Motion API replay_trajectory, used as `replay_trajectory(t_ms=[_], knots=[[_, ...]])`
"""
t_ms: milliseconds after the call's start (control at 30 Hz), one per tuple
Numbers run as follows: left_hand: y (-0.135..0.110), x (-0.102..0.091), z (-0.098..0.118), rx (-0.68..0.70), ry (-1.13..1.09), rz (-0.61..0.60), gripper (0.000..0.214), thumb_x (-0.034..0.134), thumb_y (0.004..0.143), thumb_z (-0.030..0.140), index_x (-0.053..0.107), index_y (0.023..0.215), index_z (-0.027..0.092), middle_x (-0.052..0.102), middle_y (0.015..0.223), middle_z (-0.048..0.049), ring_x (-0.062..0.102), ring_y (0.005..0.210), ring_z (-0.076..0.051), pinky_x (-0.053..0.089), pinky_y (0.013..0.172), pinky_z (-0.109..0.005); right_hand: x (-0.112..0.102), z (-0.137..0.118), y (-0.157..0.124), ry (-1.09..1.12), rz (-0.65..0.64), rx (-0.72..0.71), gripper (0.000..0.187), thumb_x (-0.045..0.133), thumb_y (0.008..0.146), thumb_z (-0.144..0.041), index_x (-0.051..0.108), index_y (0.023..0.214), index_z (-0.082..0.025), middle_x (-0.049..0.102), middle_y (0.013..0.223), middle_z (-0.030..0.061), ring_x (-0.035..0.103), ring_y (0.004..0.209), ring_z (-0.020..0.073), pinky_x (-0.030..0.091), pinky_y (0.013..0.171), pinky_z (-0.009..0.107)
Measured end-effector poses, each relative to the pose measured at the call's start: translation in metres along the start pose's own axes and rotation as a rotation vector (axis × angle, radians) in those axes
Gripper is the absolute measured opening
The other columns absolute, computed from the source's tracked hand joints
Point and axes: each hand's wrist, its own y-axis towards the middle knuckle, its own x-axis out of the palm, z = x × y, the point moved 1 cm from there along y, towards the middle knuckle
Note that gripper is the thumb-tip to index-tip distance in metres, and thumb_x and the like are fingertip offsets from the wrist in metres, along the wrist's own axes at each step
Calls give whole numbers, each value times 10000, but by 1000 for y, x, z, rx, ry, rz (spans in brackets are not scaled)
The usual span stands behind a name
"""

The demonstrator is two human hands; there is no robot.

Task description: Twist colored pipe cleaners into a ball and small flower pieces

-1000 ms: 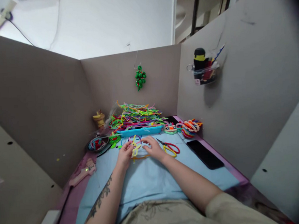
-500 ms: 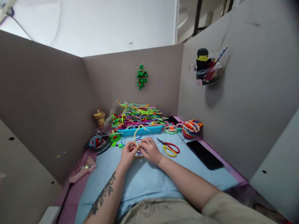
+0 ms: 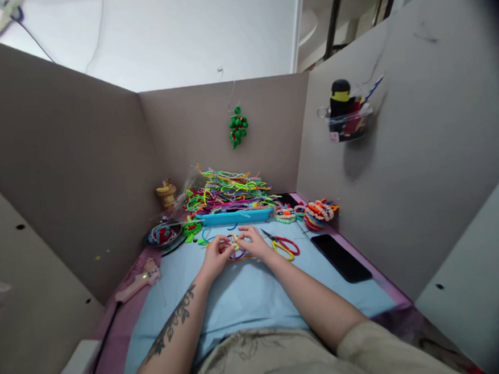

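Observation:
Over the blue cloth (image 3: 257, 300), a small round frame of colourful pipe cleaners (image 3: 238, 255) is held between my two hands. Purple and orange strands show around a pale yellow part at its middle. My left hand (image 3: 216, 254) is closed on its left side, thumb and fingers pinched near the yellow part. From the right, my right hand (image 3: 256, 244) pinches the same piece, its index finger and thumb at the yellow strand. My fingers partly hide the piece. Red and yellow-handled scissors (image 3: 285, 247) lie just right of my right hand.
Behind my hands is a blue tray (image 3: 234, 217) under a heap of pipe cleaners (image 3: 228, 191). A black phone (image 3: 341, 257) lies on the right, a pink glue gun (image 3: 139, 283) on the left. A dark bowl (image 3: 164, 237) and finished pipe-cleaner pieces (image 3: 317, 213) flank the tray.
The long yellow pipe cleaner that stood up above my hands is now down at the middle of the piece. My right hand has shifted slightly right and up, showing more of the round frame.

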Motion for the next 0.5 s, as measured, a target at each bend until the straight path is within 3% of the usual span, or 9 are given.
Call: replay_trajectory(t_ms=[167, 367, 500], knots=[[1, 1, 2, 56, 70, 12, 295, 629, 667, 307, 500, 894, 170, 580, 619, 9, 497, 500, -94, 342, 478, -190, -2, -4, 0, 103, -76, 5, 133, 545, 739, -257, 621, 662, -180, 522, 1064, 52, 464, 1054, 181, 312, 949, 350], [0, -5, 5, 140, 240, 289, 178, 618, 667, 301, 577, 796, 186, 598, 738, -9, 485, 540, -97, 365, 534, -212, 1, -1, -1, 141, 34, 7, 148, 531, 753, -246, 597, 642, -174, 517, 1037, 58, 475, 1042, 169, 325, 940, 324], [0, -3, 4, 146, 256, 257, 143, 618, 670, 303, 572, 732, 182, 589, 668, -4, 508, 561, -110, 370, 550, -218, 2, 5, 1, 190, 104, 22, 172, 531, 759, -272, 589, 634, -168, 505, 1039, 70, 477, 1046, 170, 338, 936, 318]])
